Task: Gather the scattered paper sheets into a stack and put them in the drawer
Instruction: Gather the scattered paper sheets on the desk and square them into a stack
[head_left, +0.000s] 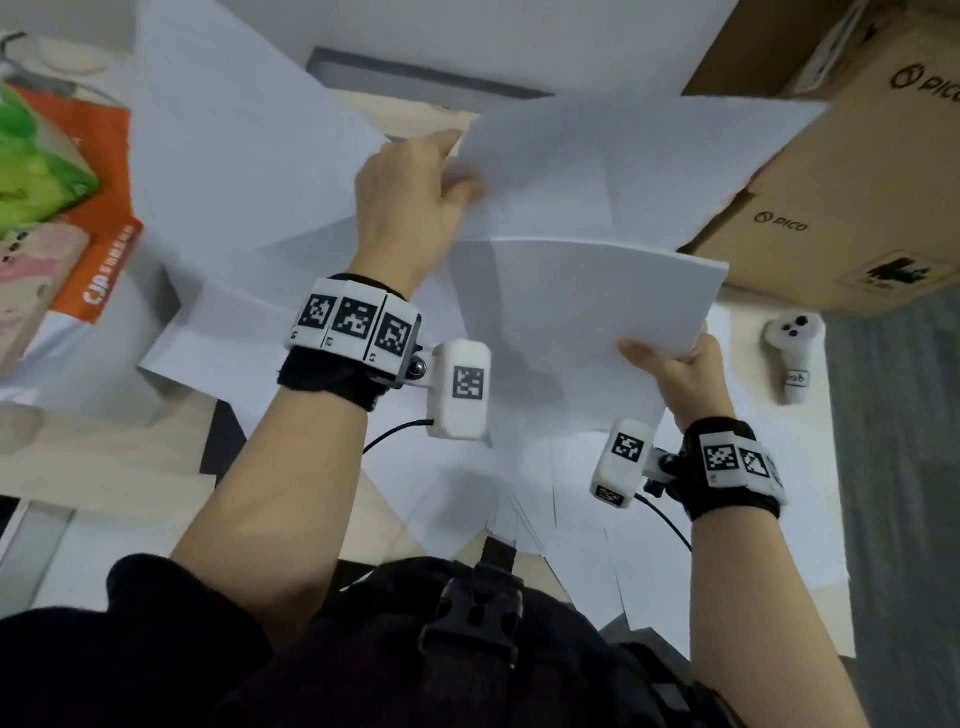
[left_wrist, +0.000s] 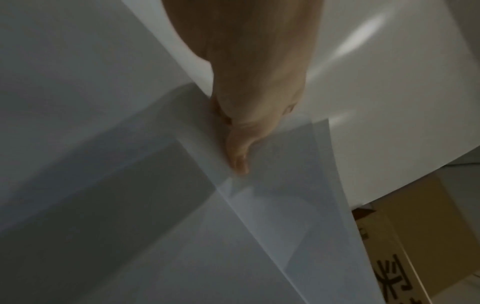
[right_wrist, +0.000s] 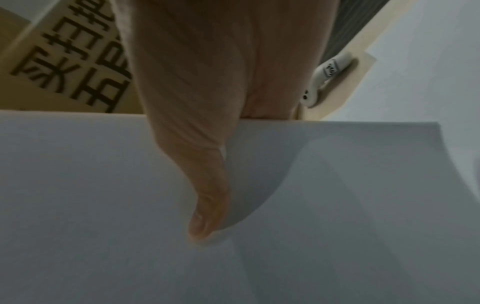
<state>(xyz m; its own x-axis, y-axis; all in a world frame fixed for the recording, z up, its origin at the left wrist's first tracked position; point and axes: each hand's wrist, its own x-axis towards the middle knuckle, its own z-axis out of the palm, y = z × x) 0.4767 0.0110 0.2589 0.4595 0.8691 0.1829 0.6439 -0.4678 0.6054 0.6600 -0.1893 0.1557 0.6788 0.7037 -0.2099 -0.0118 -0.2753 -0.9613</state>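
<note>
White paper sheets (head_left: 244, 171) lie scattered and overlapping over the desk. My left hand (head_left: 415, 192) pinches the left edge of one lifted sheet (head_left: 623, 161), thumb (left_wrist: 237, 156) on its top face. My right hand (head_left: 675, 369) grips the near right corner of a thin stack of sheets (head_left: 587, 306) held above the desk, thumb (right_wrist: 207, 205) pressed on top. The single sheet hangs just beyond and above the stack. More sheets (head_left: 571, 519) fan out below, near my body. No drawer is recognisable in any view.
A large cardboard box (head_left: 852, 197) stands at the right. A white controller (head_left: 792, 358) lies beside it on the desk. At the left lie an orange bag (head_left: 104, 228) and a green packet (head_left: 36, 171). A grey slot (head_left: 415, 78) shows at the back.
</note>
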